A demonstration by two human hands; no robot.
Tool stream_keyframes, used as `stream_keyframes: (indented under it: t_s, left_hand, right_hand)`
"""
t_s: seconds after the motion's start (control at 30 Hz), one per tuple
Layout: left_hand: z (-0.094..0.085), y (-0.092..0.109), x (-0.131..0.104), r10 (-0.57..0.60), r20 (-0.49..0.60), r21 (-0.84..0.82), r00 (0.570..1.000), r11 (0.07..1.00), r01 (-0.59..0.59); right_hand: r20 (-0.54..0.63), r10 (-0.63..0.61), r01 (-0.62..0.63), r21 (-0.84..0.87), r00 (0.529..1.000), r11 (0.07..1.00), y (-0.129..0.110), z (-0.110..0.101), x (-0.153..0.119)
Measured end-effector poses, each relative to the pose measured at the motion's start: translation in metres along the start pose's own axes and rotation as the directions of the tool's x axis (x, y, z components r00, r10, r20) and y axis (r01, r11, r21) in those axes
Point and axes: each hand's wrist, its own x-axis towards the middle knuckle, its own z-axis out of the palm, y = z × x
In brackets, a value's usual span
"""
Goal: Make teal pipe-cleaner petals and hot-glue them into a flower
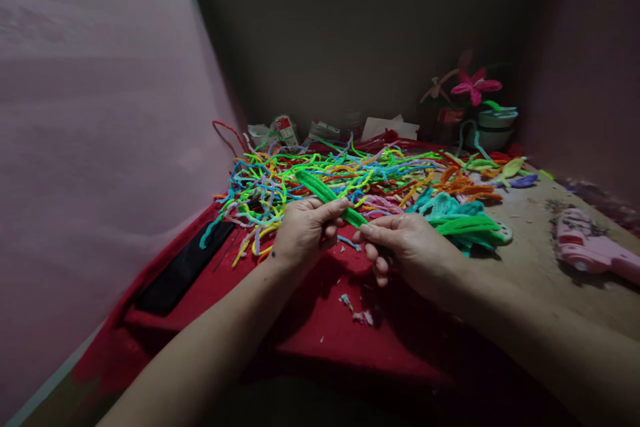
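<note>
Between my hands a bright green pipe-cleaner leaf [316, 187] stretches at a slant over the red cloth. My left hand [306, 225] pinches it near the middle, thumb on top. At its lower right end, the thumb and fingers of my right hand [400, 243] grip the tip. Just beyond lies a wide tangle of many-coloured pipe cleaners [280, 177]. To the right of my right hand rest several looped green pieces [463, 225], with teal looped pieces [443, 203] behind them.
A black flat case [183, 270] lies at the left. Pink glue gun [593, 250] sits at the right. Behind stand small boxes [286, 131], a pot [495, 130] and a pink pipe-cleaner flower [476, 87]. Fluffy scraps [363, 315] dot the red cloth [320, 347]. Walls close in both sides.
</note>
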Motion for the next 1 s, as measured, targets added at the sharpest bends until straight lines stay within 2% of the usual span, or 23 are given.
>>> stream_keyframes:
  t_s: [0.17, 0.3, 0.37, 0.4, 0.43, 0.47, 0.5, 0.53, 0.57, 0.6, 0.63, 0.67, 0.73, 0.9, 1.0]
  left_hand:
    - [0.0, -0.002, 0.002, -0.022, 0.018, -0.007, 1.0, 1.0, 0.022]
    - [-0.007, -0.003, 0.006, -0.076, 0.111, 0.071, 0.991, 0.995, 0.068]
    - [-0.012, 0.0, 0.007, 0.032, 0.053, 0.158, 0.998, 0.987, -0.04]
    - [-0.015, 0.002, 0.006, 0.166, -0.034, 0.237, 0.986, 0.959, -0.153]
    - [-0.017, 0.004, 0.005, 0.345, -0.121, 0.353, 0.931, 0.891, -0.285]
    - [-0.019, 0.006, 0.003, 0.539, -0.16, 0.497, 0.827, 0.768, -0.404]
    - [-0.02, 0.007, 0.001, 0.7, -0.113, 0.637, 0.705, 0.596, -0.489]
    - [-0.02, 0.008, 0.0, 0.797, 0.017, 0.734, 0.603, 0.4, -0.549]
    - [-0.02, 0.007, -0.001, 0.82, 0.196, 0.769, 0.537, 0.212, -0.604]
    - [-0.019, 0.006, -0.001, 0.774, 0.382, 0.748, 0.504, 0.062, -0.661]
    - [-0.018, 0.004, 0.0, 0.691, 0.537, 0.694, 0.484, -0.037, -0.719]
    - [-0.017, 0.002, 0.001, 0.609, 0.642, 0.639, 0.466, -0.088, -0.765]
    - [-0.015, -0.003, 0.004, 0.517, 0.726, 0.585, 0.453, -0.118, -0.803]
    - [-0.015, -0.007, 0.006, 0.438, 0.733, 0.624, 0.52, -0.131, -0.77]
    - [-0.015, -0.008, 0.004, 0.444, 0.732, 0.627, 0.517, -0.14, -0.766]
  right_hand:
    - [0.047, -0.049, 0.051, -0.044, 0.998, 0.998, -0.001, -0.003, 0.0]
    - [0.021, -0.012, 0.014, -0.113, 1.0, 0.993, -0.001, -0.007, 0.003]
    - [0.012, -0.002, 0.003, -0.115, 1.0, 0.993, -0.002, -0.009, 0.005]
    - [0.006, -0.001, 0.001, -0.112, 1.0, 0.994, -0.002, -0.011, 0.006]
    - [-0.002, 0.0, 0.0, -0.112, 1.0, 0.994, -0.002, -0.012, 0.006]
    - [-0.009, 0.006, -0.007, -0.117, 1.0, 0.993, -0.003, -0.013, 0.007]
    - [-0.016, 0.017, -0.019, -0.13, 1.0, 0.991, -0.003, -0.014, 0.008]
    - [-0.02, 0.03, -0.032, -0.147, 0.999, 0.989, -0.003, -0.015, 0.008]
    - [-0.019, 0.037, -0.04, -0.168, 0.999, 0.985, -0.004, -0.016, 0.009]
    - [-0.009, 0.037, -0.038, -0.19, 0.999, 0.981, -0.004, -0.017, 0.009]
    - [0.008, 0.03, -0.027, -0.21, 1.0, 0.977, -0.004, -0.018, 0.01]
    - [0.026, 0.017, -0.011, -0.226, 1.0, 0.974, -0.004, -0.019, 0.01]
    - [0.056, 0.0, 0.014, -0.253, 0.998, 0.967, -0.003, -0.021, 0.01]
    - [0.083, 0.071, -0.042, -0.303, 0.994, 0.952, -0.007, -0.02, 0.008]
    - [0.113, 0.077, -0.035, -0.337, 0.991, 0.941, -0.011, -0.02, 0.006]
